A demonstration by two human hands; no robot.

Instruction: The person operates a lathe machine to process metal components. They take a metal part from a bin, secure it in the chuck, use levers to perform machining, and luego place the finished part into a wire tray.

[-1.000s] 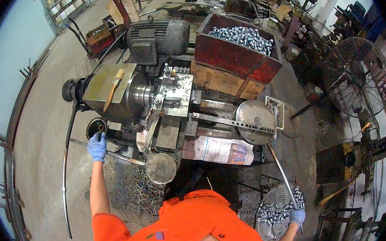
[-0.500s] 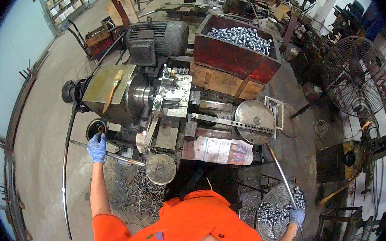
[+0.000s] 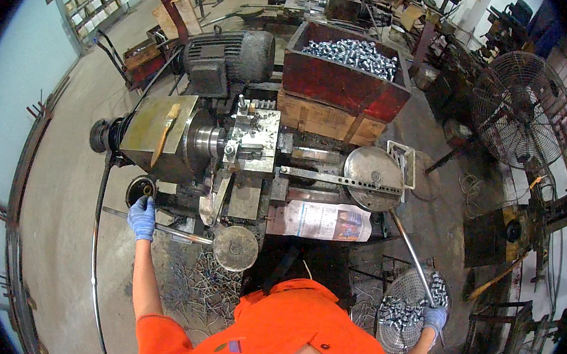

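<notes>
My left hand (image 3: 141,218), in a blue-grey glove, reaches to the near rim of a small round dark pot (image 3: 141,190) beside the lathe-like machine (image 3: 254,137). Its fingers are drawn together; their tips and anything between them are hard to make out. On the right, my gloved right hand (image 3: 434,317) is closed around the lower end of a long metal lever (image 3: 413,255), which slants up to a round steel disc (image 3: 373,177). Under that hand stands a perforated round basket (image 3: 392,340) with shiny metal fittings (image 3: 401,313) in it.
A red bin (image 3: 346,81) full of metal fittings stands behind the machine, right of a motor (image 3: 228,59). A brush (image 3: 165,135) lies on the machine's cover. Newspaper (image 3: 319,220) lies in front. Metal scraps (image 3: 203,284) litter the floor. A large fan (image 3: 522,107) stands right.
</notes>
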